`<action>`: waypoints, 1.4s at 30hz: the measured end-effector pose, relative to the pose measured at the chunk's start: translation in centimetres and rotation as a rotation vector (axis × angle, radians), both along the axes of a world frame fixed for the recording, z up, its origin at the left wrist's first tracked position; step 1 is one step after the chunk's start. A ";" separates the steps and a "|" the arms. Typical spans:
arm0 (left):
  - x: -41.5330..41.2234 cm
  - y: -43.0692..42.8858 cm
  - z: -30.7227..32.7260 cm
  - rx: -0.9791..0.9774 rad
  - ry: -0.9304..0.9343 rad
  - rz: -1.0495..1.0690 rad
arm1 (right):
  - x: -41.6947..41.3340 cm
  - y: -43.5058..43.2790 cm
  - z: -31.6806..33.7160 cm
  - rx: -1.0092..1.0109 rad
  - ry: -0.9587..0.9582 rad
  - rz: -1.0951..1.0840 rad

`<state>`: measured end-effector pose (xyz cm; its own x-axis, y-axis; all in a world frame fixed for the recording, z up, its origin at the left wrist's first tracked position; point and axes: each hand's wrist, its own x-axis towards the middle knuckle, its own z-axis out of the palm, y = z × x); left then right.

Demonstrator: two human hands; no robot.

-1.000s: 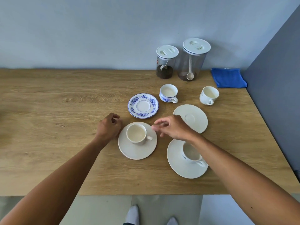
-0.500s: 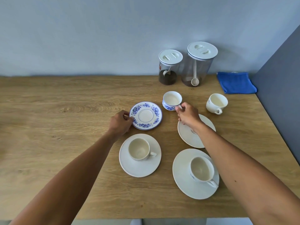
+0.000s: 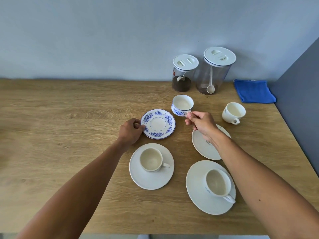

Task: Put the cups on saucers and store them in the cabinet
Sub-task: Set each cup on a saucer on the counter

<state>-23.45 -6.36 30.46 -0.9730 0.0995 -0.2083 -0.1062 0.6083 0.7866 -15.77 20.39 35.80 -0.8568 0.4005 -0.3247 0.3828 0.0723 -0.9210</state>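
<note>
My right hand [image 3: 201, 124] pinches the handle of the blue-flowered cup [image 3: 182, 105], held just right of the blue-flowered saucer [image 3: 158, 124]. My left hand [image 3: 131, 131] grips that saucer's left rim. A white cup [image 3: 151, 159] stands on a white saucer [image 3: 151, 180] in front. Another white cup [image 3: 217, 182] stands on a larger saucer [image 3: 198, 195] at the front right. A bare white saucer [image 3: 202, 145] lies partly under my right wrist. A lone white cup [image 3: 233, 112] stands on the table [image 3: 69, 135] further right.
Two lidded clear jars [image 3: 183, 73] [image 3: 216, 69] with scoops stand against the back wall. A folded blue cloth [image 3: 253, 91] lies in the back right corner. A grey wall panel [image 3: 302, 100] borders the table's right edge. No cabinet is in view.
My right hand left the front cup, reached back and took the blue-flowered cup's handle, lifting it slightly. My left hand moved from the front saucer to the blue-flowered saucer's rim.
</note>
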 end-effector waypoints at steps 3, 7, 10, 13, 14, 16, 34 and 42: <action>0.0 0.0 0.1 0.002 -0.005 -0.002 | 0.2 -1.7 0.4 -0.029 0.033 0.091; 0.0 0.0 0.0 0.007 -0.009 0.003 | 0.5 -3.9 0.0 -0.018 0.023 0.203; 0.0 0.0 0.0 0.009 -0.001 0.001 | 0.7 -5.1 -0.8 -0.012 0.011 0.260; 0.0 0.0 0.0 0.004 0.004 0.003 | 0.8 -5.7 -1.5 0.016 0.002 0.293; 0.0 0.0 0.0 -0.001 0.007 0.000 | 0.9 -5.9 -1.6 0.018 0.002 0.298; 0.0 0.0 0.0 0.002 0.010 -0.001 | 1.0 -6.0 -1.7 0.020 0.007 0.304; 1.6 -0.9 1.7 0.095 -0.037 0.074 | 1.0 -5.9 -1.3 0.014 -0.063 0.165; 1.5 -0.1 5.1 0.043 0.178 -0.029 | 3.1 -1.6 0.9 0.226 0.016 0.174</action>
